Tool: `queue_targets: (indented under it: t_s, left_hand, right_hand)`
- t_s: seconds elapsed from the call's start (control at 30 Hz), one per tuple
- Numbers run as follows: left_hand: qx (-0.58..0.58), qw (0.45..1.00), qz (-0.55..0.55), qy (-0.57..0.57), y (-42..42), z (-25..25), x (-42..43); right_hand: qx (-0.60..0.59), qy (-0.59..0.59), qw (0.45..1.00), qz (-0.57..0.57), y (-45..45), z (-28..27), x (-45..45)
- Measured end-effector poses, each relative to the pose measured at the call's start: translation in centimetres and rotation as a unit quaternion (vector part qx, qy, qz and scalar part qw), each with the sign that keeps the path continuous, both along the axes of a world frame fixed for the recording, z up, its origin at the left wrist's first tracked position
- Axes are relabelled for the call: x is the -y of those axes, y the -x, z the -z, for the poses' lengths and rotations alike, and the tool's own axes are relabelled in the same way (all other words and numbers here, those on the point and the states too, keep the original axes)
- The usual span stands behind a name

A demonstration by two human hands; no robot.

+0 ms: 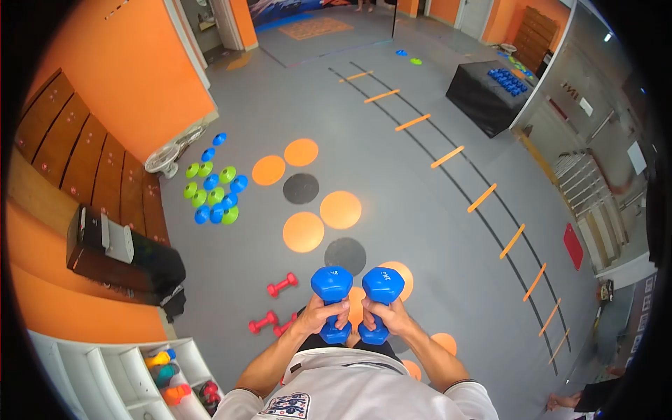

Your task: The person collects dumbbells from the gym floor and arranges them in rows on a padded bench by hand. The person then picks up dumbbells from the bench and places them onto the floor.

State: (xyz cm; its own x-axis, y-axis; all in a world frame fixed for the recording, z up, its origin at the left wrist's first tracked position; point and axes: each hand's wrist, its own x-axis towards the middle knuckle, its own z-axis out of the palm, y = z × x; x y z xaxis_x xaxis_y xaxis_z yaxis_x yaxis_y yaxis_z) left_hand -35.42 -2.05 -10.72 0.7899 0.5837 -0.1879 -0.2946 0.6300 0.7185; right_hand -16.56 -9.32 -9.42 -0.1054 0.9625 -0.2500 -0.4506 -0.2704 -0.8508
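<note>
My left hand (320, 314) is wrapped round the handle of a blue dumbbell (332, 283), with one hexagonal head above the fist and the other below. Beside it, my right hand (389, 316) grips a matching blue dumbbell (383, 284) marked 2KG. Both dumbbells stand roughly upright in front of my waist, close together with a narrow gap between them. On the floor left of my left hand lie several red dumbbells (282, 284). Orange and dark round floor spots (303, 232) spread out ahead of me, partly hidden by the dumbbells and my body.
A speed ladder (481, 198) with orange rungs curves along the floor at right. Blue and green cones (216, 197) sit at left near a fan (162, 160). White shelves (105, 371) stand at lower left, a black-covered box (483, 94) at upper right. Part of another person (584, 397) shows at lower right.
</note>
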Motion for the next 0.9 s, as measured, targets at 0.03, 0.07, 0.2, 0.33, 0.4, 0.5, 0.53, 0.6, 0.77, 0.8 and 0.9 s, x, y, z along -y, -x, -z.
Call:
queue_targets:
  t_s: [0.03,0.07,0.2,0.33,0.4,0.5,0.53,0.6,0.77,0.8,0.9]
  left_hand:
    - [0.001,1.0,0.004,-0.011,-0.8,-1.0,-1.2]
    - [0.001,1.0,0.009,-0.019,-1.5,-1.9,-2.5]
    - [-0.038,0.993,0.008,-0.115,-3.4,-2.6,-8.4]
    - [0.002,0.986,-0.003,-0.169,-5.2,-4.5,-16.2]
    - [0.002,0.974,0.001,-0.225,-5.8,-5.8,-20.4]
    - [-0.004,0.948,0.043,-0.315,-6.9,-8.9,-27.0]
    - [0.007,0.939,0.069,-0.337,-7.4,-9.8,-29.0]
    - [-0.018,0.937,0.101,-0.333,-8.7,-10.9,-32.0]
    - [0.08,0.837,0.101,-0.532,-15.0,-14.0,-39.8]
    - [0.087,0.832,0.103,-0.539,-16.5,-14.0,-41.2]
    - [0.107,0.821,0.093,-0.554,-21.5,-13.9,-45.1]
  right_hand:
    - [0.002,-0.01,1.0,0.005,-0.5,-0.6,-1.1]
    - [0.004,-0.017,1.0,0.011,-0.8,-1.0,-2.2]
    - [0.082,-0.069,0.993,0.05,-1.4,-3.6,-7.4]
    - [0.116,-0.103,0.983,0.102,-1.9,-4.3,-14.6]
    - [0.13,-0.11,0.978,0.122,-2.4,-4.8,-18.6]
    - [0.144,-0.151,0.967,0.148,-3.1,-4.9,-24.1]
    - [0.145,-0.163,0.964,0.151,-3.6,-5.4,-25.4]
    - [0.176,-0.189,0.952,0.164,-4.9,-6.4,-27.6]
    - [0.329,-0.247,0.891,0.195,-10.3,-9.3,-33.3]
    - [0.35,-0.244,0.883,0.194,-11.9,-8.2,-34.3]
    - [0.351,-0.225,0.887,0.201,-16.9,-6.7,-37.5]
